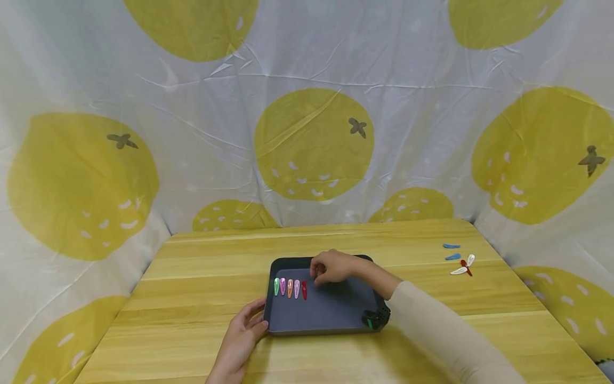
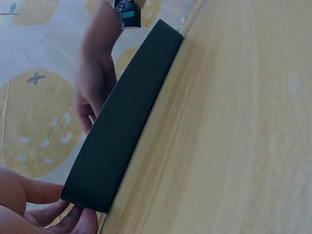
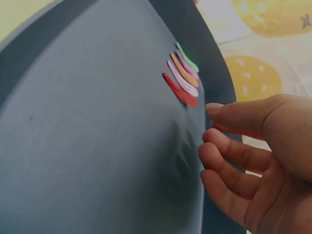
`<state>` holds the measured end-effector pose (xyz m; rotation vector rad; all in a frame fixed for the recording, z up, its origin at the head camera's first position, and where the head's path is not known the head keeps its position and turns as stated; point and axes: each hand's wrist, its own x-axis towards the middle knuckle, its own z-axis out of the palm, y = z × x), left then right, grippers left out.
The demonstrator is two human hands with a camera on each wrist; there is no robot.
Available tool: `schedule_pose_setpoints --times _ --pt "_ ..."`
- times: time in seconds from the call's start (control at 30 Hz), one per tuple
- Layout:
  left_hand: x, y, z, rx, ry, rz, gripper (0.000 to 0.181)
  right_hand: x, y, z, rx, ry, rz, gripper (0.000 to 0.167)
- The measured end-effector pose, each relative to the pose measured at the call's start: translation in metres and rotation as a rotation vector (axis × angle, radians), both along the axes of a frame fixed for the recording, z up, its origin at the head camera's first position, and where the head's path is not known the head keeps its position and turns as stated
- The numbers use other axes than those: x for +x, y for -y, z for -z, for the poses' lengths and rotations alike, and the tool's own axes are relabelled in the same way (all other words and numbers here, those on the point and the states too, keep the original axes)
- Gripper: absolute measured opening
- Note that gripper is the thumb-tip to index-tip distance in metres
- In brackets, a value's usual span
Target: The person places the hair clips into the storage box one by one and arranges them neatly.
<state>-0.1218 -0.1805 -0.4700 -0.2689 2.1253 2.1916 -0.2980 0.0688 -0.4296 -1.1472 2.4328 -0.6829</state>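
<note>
A dark grey rectangular tray [image 1: 316,320] lies on the table. My left hand [image 1: 242,333] grips its near left corner; in the left wrist view the fingers [image 2: 44,191] pinch the tray's end. Inside, along the left side, snap hair clips stand in a row: a green clip [image 1: 276,287], a magenta clip [image 1: 282,287], an orange clip [image 1: 290,288], a light pink clip [image 1: 297,289] and a red clip [image 1: 304,290]. My right hand [image 1: 333,266] hovers over the tray, just right of the red clip, fingers loosely bent. No clip shows in its grasp.
Toward the table's right side lie more hair clips: two blue clips [image 1: 452,257], two white clips [image 1: 458,271] and a red clip [image 1: 464,264]. A black wrist device [image 1: 376,318] shows over the tray's near right corner. A lemon-print curtain [image 1: 312,144] hangs behind the wooden table [image 1: 192,298].
</note>
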Motion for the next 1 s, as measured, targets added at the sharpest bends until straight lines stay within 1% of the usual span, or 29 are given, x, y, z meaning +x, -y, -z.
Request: schedule_pose_setpoints --times 0.33,0.6,0.83,1.0 --pt "-0.001 0.0 0.0 -0.005 0.003 0.0 0.054 -0.002 -0.024 0.001 -0.026 -0.003 0.026 0.011" --pt "-0.001 0.0 0.0 -0.003 0.008 0.004 0.055 0.001 -0.041 -0.008 -0.057 -0.006 0.021 0.014" --pt "-0.001 0.001 0.0 -0.005 0.011 -0.001 0.055 0.0 -0.057 -0.013 -0.072 -0.008 0.016 0.015" --pt "-0.001 0.0 0.0 -0.001 0.012 -0.003 0.054 -0.001 -0.07 -0.015 -0.083 0.015 0.045 0.016"
